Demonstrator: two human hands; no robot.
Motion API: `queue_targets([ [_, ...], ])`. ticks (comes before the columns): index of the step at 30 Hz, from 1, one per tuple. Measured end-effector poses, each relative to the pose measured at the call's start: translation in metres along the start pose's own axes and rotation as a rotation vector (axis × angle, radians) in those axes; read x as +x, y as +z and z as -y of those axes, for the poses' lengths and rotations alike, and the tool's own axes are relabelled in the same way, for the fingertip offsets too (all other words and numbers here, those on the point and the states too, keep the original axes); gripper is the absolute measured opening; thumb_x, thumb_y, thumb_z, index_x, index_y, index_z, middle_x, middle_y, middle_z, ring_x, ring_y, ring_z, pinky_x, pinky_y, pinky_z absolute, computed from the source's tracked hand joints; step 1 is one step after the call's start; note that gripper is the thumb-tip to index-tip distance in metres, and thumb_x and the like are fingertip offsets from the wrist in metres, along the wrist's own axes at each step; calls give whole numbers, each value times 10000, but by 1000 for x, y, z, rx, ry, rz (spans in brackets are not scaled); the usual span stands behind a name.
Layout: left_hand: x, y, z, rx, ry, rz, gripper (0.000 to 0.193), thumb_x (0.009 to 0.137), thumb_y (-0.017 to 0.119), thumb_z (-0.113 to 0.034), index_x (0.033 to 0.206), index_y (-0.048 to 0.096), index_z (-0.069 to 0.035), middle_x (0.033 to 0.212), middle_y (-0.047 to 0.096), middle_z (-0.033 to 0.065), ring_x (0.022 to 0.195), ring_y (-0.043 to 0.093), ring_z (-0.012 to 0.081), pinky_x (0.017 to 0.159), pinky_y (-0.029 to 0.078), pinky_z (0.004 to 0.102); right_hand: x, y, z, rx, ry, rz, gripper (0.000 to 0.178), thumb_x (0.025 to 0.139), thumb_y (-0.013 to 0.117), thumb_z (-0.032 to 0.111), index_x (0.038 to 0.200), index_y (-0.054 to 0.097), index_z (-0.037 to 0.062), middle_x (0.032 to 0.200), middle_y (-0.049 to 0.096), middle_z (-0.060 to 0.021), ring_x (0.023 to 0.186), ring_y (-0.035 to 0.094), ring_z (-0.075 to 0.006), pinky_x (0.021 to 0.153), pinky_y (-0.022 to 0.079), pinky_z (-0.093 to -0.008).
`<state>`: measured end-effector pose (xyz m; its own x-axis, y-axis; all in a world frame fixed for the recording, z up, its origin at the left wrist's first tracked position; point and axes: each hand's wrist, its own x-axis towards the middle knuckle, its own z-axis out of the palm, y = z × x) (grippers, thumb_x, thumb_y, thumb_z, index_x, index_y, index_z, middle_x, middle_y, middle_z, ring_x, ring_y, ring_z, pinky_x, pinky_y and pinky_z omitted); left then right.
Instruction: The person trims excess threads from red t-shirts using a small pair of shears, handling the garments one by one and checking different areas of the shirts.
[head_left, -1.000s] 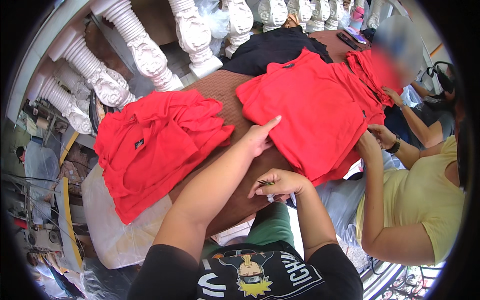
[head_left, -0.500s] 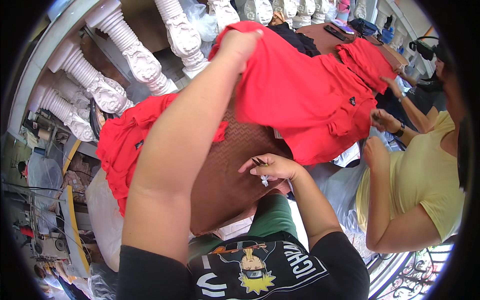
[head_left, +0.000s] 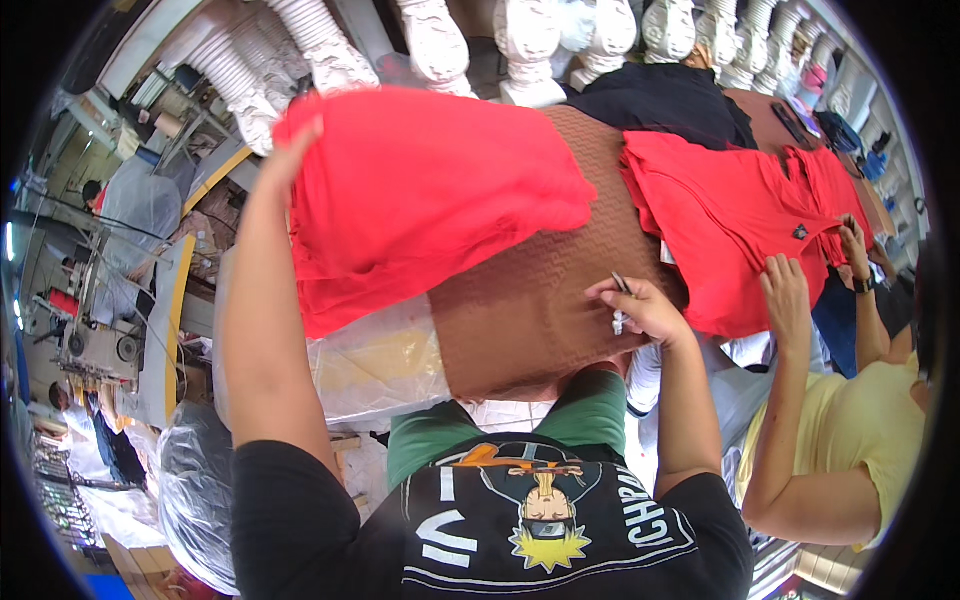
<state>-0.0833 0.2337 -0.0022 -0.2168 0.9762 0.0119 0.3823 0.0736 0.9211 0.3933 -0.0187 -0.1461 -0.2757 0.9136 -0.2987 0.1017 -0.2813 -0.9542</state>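
Note:
My left hand point(head_left: 291, 160), slightly blurred, grips the far left edge of a red shirt point(head_left: 430, 180), which lies spread at the left end of the brown-covered table point(head_left: 545, 290). The red pile seen there earlier is now hidden. My right hand point(head_left: 652, 312) hovers over the near part of the table, fingers curled round small thread snips point(head_left: 622, 285) with dark pointed tips; a small white piece hangs below them. Another red shirt point(head_left: 730, 230) with a small dark mark lies to the right, where a co-worker in yellow point(head_left: 840, 430) handles it.
Black cloth point(head_left: 660, 105) lies at the table's far side, before a row of white balusters point(head_left: 530, 50). A phone point(head_left: 787, 122) rests at the far right. Clear plastic point(head_left: 385, 365) covers something at the table's near left. Sewing machines point(head_left: 105, 345) stand further left.
My left hand has swung left, bringing a red shirt from the right side over to the left end. My right hand keeps the snips. The view has turned left.

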Motion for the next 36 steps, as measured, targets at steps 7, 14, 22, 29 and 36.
queue_targets([
  [7, -67, -18, 154, -63, -202, -52, 1057, 735, 764, -513, 1481, 208, -12, 1465, 367, 193, 1318, 412, 293, 1064, 355, 390, 90, -33, 27, 7, -153, -610, 431, 866, 651, 467, 1005, 661, 59, 614, 525, 66, 413, 358, -27, 379, 252, -203],
  [14, -44, -7, 175, -118, -125, 69, 951, 744, 763, -459, 1445, 306, -6, 1397, 461, 176, 1266, 469, 283, 1042, 380, 380, 199, -10, 55, 613, 18, -211, 704, 837, 669, 512, 1298, 510, 4, 1101, 666, -111, 956, 655, -203, 834, 527, -324],
  [22, -80, 21, 95, -837, -214, 175, 659, 815, 654, -329, 1354, 450, -9, 1299, 555, 134, 1142, 565, 256, 980, 441, 360, 237, 30, 36, 910, -313, 83, 609, 886, 655, 378, 1320, 494, -18, 1276, 584, -146, 1158, 573, -248, 1003, 448, -376],
  [29, -53, 51, 7, -1005, 16, 374, 619, 827, 646, -311, 1329, 465, 3, 1244, 587, 144, 1104, 589, 260, 957, 464, 370, 188, -38, 107, 975, -510, 33, 642, 872, 668, 395, 1320, 490, -30, 1278, 581, -153, 1151, 577, -247, 988, 456, -369],
  [36, -5, 82, 77, -511, -133, 290, 696, 800, 715, -366, 1327, 476, 20, 1246, 591, 156, 1113, 589, 261, 966, 449, 360, 171, -71, 84, 440, -164, -324, 675, 859, 680, 411, 1320, 486, -43, 1279, 577, -160, 1144, 582, -247, 972, 463, -362],
])
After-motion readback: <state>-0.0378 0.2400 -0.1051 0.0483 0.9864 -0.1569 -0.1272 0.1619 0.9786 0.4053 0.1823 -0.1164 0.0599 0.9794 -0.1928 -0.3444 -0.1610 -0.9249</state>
